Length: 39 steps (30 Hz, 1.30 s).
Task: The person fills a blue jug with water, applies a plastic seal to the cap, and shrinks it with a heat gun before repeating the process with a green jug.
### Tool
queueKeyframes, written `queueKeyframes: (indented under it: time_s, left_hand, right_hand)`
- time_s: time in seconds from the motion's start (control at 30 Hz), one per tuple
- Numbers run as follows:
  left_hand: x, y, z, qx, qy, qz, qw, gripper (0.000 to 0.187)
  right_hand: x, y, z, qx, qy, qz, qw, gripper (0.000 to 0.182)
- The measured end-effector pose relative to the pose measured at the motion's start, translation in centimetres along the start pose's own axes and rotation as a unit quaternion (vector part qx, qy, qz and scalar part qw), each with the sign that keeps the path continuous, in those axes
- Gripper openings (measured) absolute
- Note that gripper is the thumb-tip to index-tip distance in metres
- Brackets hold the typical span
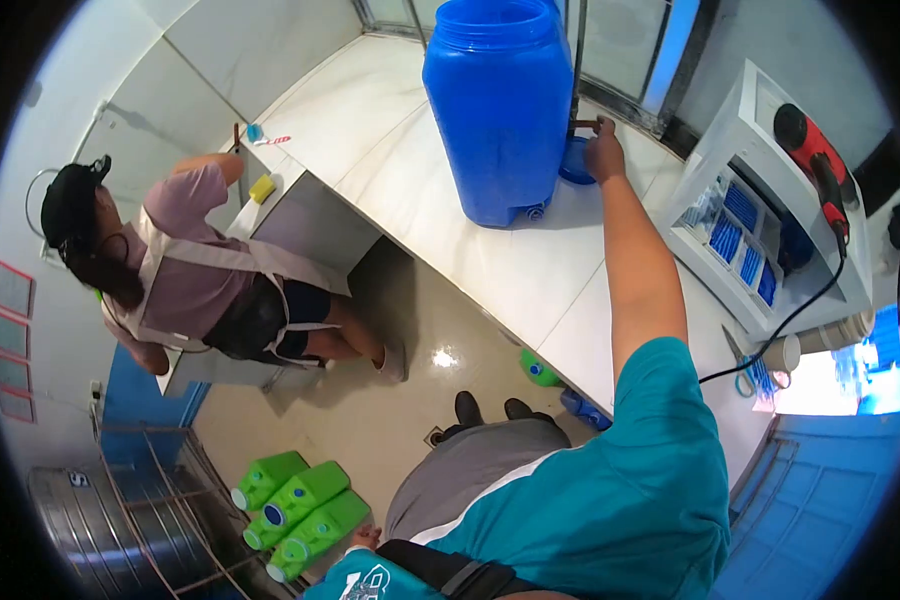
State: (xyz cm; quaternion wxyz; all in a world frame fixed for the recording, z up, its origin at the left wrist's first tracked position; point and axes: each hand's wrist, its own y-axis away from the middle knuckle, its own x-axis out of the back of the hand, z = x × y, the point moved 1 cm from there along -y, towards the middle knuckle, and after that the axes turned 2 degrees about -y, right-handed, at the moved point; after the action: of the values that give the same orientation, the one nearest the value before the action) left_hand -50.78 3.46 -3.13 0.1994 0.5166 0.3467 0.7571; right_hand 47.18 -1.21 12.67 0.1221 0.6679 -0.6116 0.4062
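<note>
My right hand (605, 152) is stretched across the white counter, its fingers closed around a short reddish-brown handle (584, 125) at the foot of a thin upright metal pipe (577, 65). Just below the fingers is a round blue lid (576, 162); whether the hand touches it is hard to see. Left of the hand stands a large blue plastic jerrycan (495, 110), upright, its wide mouth uncovered. Low by my waist, my left hand (366, 537) shows only in part, and its fingers are too small to read.
A co-worker (200, 260) in an apron stands at the left by a counter with a yellow sponge (262, 189). Green jugs (310, 492) sit on the floor. At right are a white cabinet (705, 255), a red heat gun (815, 160) with black cord, and scissors (745, 378).
</note>
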Motion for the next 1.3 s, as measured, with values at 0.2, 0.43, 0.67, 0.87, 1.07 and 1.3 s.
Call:
queueKeyframes:
  time_s: [0.2, 0.43, 0.67, 0.87, 1.07, 1.3]
  left_hand:
    - [6.1, -11.1, 7.7, -0.232, -0.235, 0.001, 0.944, 0.049]
    - [7.3, -19.0, 29.6, -0.4, -0.165, -0.118, 0.894, 0.057]
    - [0.5, -5.2, 54.5, -0.635, -0.149, -0.265, 0.71, 0.058]
    - [-7.7, 8.5, 63.3, -0.822, -0.156, -0.195, 0.512, 0.056]
    - [-17.7, 9.5, 64.5, -0.828, -0.191, 0.036, 0.527, 0.066]
    - [-19.0, 12.1, 63.6, -0.792, -0.255, 0.12, 0.542, 0.067]
  right_hand:
    - [2.4, 6.1, -3.1, 0.068, -0.174, 0.064, 0.98, 0.042]
    - [5.5, 28.9, -4.4, 0.126, -0.069, -0.109, 0.984, 0.024]
    - [18.8, 43.4, -7.4, -0.087, -0.224, -0.155, 0.958, 0.019]
    - [28.7, 49.9, 2.1, -0.295, -0.08, 0.154, 0.94, 0.02]
    - [26.3, 52.1, 10.7, -0.208, 0.341, 0.026, 0.916, 0.069]
    - [23.3, 40.3, 12.8, -0.166, 0.316, -0.065, 0.932, 0.087]
